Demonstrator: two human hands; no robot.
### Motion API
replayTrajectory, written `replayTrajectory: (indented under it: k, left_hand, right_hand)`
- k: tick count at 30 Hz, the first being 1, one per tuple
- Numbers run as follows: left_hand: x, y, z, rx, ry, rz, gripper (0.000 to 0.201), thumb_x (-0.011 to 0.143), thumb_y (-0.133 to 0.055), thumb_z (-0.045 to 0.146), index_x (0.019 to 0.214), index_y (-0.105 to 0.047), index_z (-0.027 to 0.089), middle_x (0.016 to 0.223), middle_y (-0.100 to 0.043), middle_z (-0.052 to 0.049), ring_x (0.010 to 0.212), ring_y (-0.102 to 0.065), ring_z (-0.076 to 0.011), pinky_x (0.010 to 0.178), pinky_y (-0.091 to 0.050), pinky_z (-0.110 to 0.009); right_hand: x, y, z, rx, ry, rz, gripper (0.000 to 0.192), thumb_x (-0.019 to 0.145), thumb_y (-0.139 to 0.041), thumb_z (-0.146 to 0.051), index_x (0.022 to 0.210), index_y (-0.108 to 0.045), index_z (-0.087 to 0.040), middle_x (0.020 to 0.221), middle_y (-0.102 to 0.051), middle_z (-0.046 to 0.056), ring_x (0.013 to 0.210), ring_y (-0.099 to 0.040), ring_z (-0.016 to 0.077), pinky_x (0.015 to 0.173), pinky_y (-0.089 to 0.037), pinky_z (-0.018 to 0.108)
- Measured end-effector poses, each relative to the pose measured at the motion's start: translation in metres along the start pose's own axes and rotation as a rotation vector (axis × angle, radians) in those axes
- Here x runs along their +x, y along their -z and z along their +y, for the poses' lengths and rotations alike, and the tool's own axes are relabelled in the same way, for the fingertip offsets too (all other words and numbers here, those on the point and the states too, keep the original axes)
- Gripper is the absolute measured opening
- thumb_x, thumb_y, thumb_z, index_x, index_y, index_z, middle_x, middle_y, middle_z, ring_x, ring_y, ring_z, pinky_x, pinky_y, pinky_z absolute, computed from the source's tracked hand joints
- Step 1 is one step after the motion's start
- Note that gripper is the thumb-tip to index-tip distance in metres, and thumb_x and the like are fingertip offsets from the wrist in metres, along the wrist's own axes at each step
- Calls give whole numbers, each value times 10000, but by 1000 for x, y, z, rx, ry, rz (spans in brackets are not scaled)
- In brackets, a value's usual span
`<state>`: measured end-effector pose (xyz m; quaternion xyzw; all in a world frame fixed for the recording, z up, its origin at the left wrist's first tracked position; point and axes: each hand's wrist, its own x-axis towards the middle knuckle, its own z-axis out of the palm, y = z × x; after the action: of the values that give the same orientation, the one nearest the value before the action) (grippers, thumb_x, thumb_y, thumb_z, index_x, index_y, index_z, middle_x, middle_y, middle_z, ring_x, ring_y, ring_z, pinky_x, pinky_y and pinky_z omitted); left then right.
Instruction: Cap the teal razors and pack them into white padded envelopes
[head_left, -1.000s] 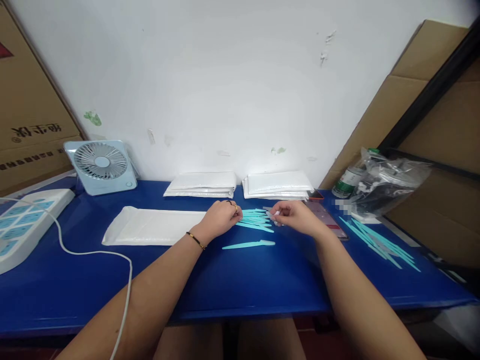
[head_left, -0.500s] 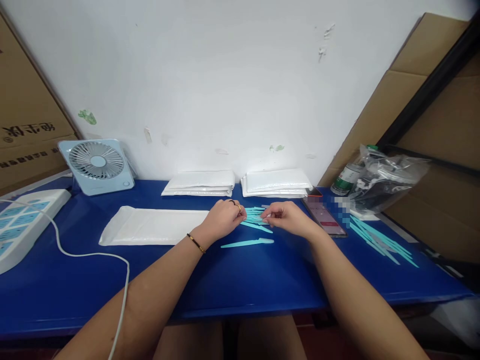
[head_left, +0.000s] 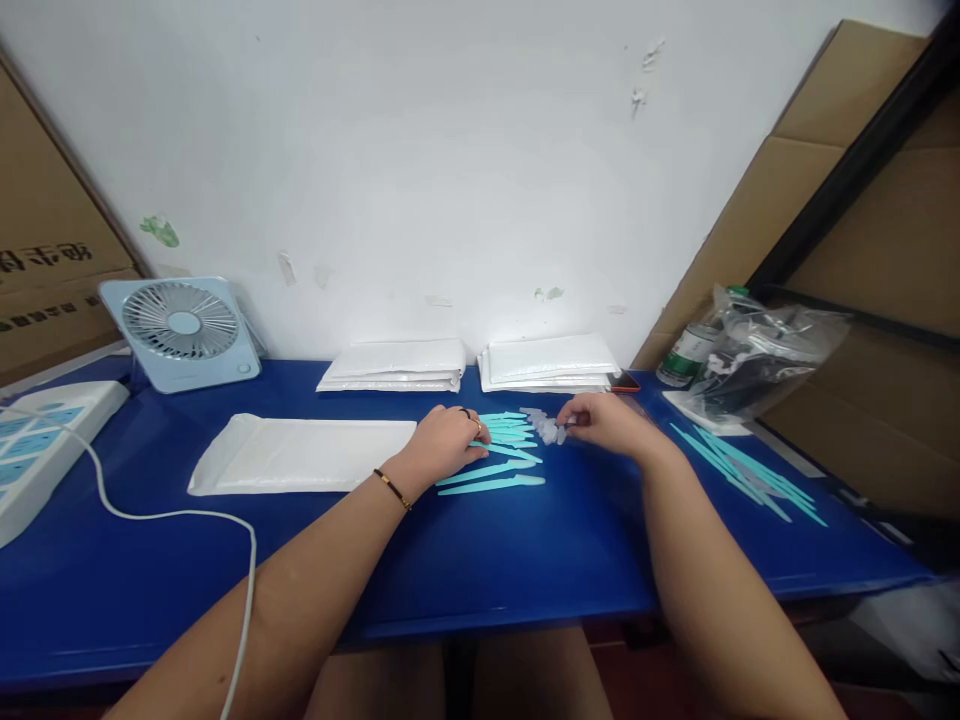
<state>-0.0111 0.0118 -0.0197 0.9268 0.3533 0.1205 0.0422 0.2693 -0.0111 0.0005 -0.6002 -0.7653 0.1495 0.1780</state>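
Several turquoise eyebrow razors lie in a row on the blue table in front of me. My left hand is closed, its thumb and fingertips pinching at the handle end of one razor in this row; the grip is partly hidden. Two more razors lie apart, nearer to me, and the front razor lies almost level. Beside the row is a small pile of translucent blade caps. At the pile's right edge my right hand pinches a small cap, mostly covered by the fingers.
A white padded mailer lies at left. Two mailer stacks stand by the wall. More razors lie at right, near a bottle and plastic bag. A fan, power strip and white cable are left.
My right hand has moved right, away from my left hand, to the caps, uncovering the pile. A second razor now lies just behind the front one. My left hand stays by the row.
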Motion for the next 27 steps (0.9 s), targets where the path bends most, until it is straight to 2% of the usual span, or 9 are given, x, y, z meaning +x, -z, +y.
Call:
replayTrajectory:
  k: [3,5,8,10,16,22,27]
  left_hand:
    - [2,-2,-3,5,26,-18,142,808,-600,348,859,-687,247,916,-673,-11,895,-588,-193,703,-353,-279]
    - [2,-3,-3,-19,50,-29,138,810,-592,341,818,-680,236,880,-671,-10,871,-589,-187,702,-360,-274]
    - [4,-4,-2,-64,94,-55,147,810,-581,333,799,-672,218,863,-675,-18,832,-595,-182,691,-375,-268]
    - [4,-4,-1,-78,110,-68,153,811,-571,325,792,-663,205,849,-678,-21,790,-598,-177,669,-381,-266]
    - [1,-1,1,-168,104,-47,160,822,-522,302,764,-631,199,780,-672,-13,716,-592,-163,622,-379,-257]
    - [-1,-2,-2,-361,138,10,163,816,-515,345,785,-594,206,746,-641,-9,678,-571,-160,570,-380,-245]
    - [-2,-4,-6,-499,160,26,193,814,-514,386,819,-581,205,732,-623,2,662,-566,-146,564,-395,-235]
  right_hand:
    - [3,-5,5,-84,-8,-53,222,630,-658,-175,845,-703,-203,797,-676,18,696,-593,156,617,-423,233]
    - [3,-7,5,-111,-14,-77,163,643,-653,-191,800,-693,-198,814,-674,24,714,-594,159,620,-419,232]
    - [3,-8,4,-114,-79,-122,66,673,-621,-200,725,-655,-180,750,-662,28,662,-583,151,570,-404,225]
    - [2,-8,4,-98,-119,-134,77,666,-621,-189,740,-638,-177,729,-655,24,638,-577,144,549,-396,219]
    - [2,-10,7,-42,-165,-115,254,598,-622,-147,847,-658,-179,787,-661,29,662,-587,151,561,-419,220]
    - [1,-7,10,-29,-175,-125,174,545,-612,-124,697,-678,-177,670,-661,17,584,-581,146,510,-401,219]
    - [-3,0,5,12,-181,-30,223,563,-580,-124,747,-691,-186,623,-663,2,547,-585,137,480,-395,210]
